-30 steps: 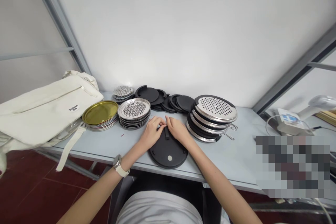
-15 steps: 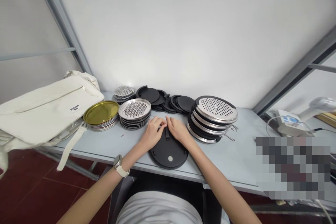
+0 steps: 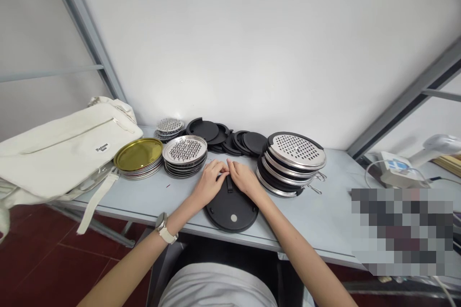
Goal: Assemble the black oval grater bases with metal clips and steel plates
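Observation:
A round black disc (image 3: 230, 211) with a pale round spot lies near the table's front edge. My left hand (image 3: 212, 180) is at its upper left rim, thumb and fingertips pinched together by a short black strap (image 3: 229, 184). From the right, my right hand (image 3: 242, 176) rests over the upper rim, fingers together, its fingertips close to the left ones. Whatever the fingertips hold is too small or hidden to make out. Right of my hands is a tall stack of silver perforated discs and black rings (image 3: 297, 151). A stack of grater discs (image 3: 185, 149) is to the left.
Gold-topped round lids (image 3: 139, 154) are piled at the left beside a cream bag (image 3: 65, 153). Black round parts (image 3: 255, 143) lie along the wall, near small grater discs (image 3: 169, 125). A white device (image 3: 398, 168) with a cable is at the right, behind a blurred patch.

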{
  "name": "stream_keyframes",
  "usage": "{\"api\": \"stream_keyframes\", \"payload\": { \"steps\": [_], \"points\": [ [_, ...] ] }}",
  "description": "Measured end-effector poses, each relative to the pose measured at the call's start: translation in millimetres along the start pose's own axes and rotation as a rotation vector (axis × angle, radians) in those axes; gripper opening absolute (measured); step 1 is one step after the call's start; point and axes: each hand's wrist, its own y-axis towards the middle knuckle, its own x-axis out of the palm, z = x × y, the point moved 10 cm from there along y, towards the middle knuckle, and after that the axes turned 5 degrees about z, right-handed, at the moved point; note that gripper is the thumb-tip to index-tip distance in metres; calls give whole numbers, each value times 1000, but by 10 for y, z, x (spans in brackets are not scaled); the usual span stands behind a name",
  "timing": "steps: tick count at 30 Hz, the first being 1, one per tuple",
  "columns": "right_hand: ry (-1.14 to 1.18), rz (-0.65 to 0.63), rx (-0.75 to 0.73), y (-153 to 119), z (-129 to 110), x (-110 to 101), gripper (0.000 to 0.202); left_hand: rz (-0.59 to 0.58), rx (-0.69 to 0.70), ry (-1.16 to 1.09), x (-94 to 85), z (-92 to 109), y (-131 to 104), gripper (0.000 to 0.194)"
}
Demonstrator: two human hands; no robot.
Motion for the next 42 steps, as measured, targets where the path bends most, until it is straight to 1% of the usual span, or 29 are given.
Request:
{"api": "stream_keyframes", "payload": {
  "steps": [22,30,33,38,42],
  "points": [
    [4,-4,16,3,20,18,61,-3,-35,16,14,-60,-6,9],
    [4,-3,24,9,29,22,62,1,-54,-5,39,-117,-10,9],
    [3,-5,23,8,26,19,62,4,-54,-5,29,-100,-8,8],
    [2,-9,14,7,11,13,61,2,-17,12,1,-19,-7,8],
    [1,-12,17,3,13,15,61,-2,-10,18,-1,-9,-4,8]
  ]
}}
